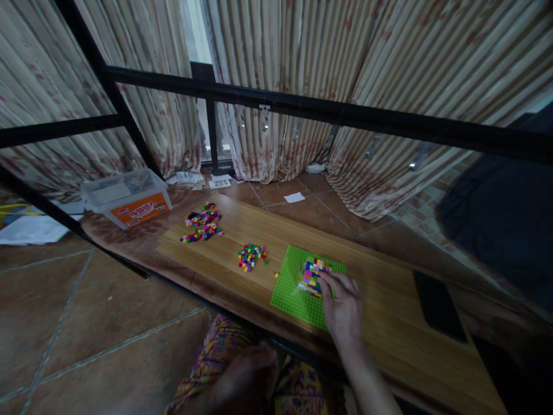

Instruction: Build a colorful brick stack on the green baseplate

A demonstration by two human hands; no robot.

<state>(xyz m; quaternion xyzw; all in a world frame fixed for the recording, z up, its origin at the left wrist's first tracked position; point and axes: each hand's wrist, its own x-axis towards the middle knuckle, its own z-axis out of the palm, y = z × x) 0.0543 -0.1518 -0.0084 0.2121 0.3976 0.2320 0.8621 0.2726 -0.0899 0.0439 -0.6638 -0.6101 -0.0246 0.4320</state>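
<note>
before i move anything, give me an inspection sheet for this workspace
Surface: wood-grain tabletop, brown cloth beyond its picture-left end
Job's things: green baseplate bearing multicoloured bricks; far brick pile; near brick pile; lone yellow brick
Clutter: black phone-like slab; clear orange-labelled tub
Hands: right hand, fingers at the bricks, grip unclear; left hand over the lap, dim
Cables: nothing seen
Surroundings: striped curtains, tiled floor, black rail

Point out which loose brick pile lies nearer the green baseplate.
The smaller pile, between the green baseplate and the larger pile, which lies farther off, toward the plastic box.
</note>
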